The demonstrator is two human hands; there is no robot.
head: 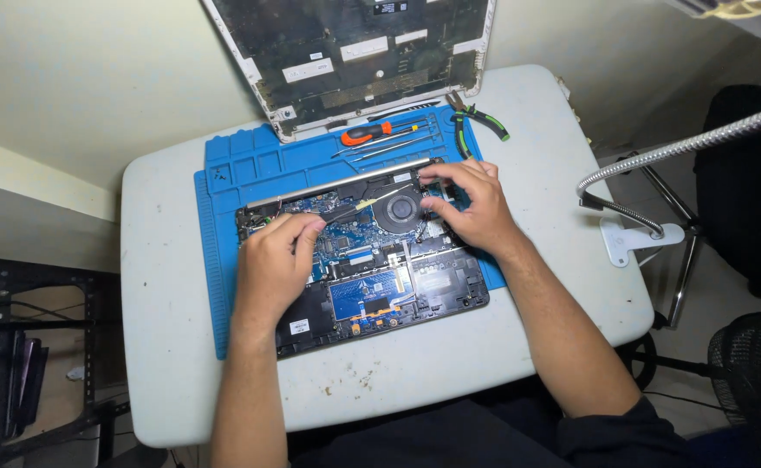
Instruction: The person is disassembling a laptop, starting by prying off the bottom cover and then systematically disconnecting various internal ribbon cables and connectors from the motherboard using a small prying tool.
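Forearms: both come in from the 6 o'clock edge, bare, crossing the near rim of the white table (164, 364) and meeting over the opened laptop.
Opened laptop (372, 260): lies bottom cover off on the blue work mat (242, 165), near the middle of the table; its dark palm-rest end sits toward 6 o'clock, the hinge bar toward 12.
Left hand (276, 260): rests on the laptop's 9 o'clock half, fingers curled together and clamped on a thin tool (354, 206). The tool's dark shaft with a yellowish band runs toward 2 o'clock, its tip reaching the round cooling fan (402, 208).
Right hand (476, 208): sits on the laptop's 3 o'clock corner, just beside the fan at its 3 o'clock side. Fingers are bent down onto the board; whether they pinch anything I cannot tell.
Circuit board (346, 243): blue, exposed between the two hands, touched by both.
Screwdriver (367, 133): orange handle, lies on the mat at 12 o'clock of the laptop, with slim metal tools just beside it.
Pliers (476, 117): green-and-black handles, at the mat's 1 o'clock corner.
Removed cover panel (354, 52): leans up at the table's far edge, 12 o'clock, inner side facing the camera.
Gooseneck lamp arm (658, 165): silver, fixed at the table's 3 o'clock edge.
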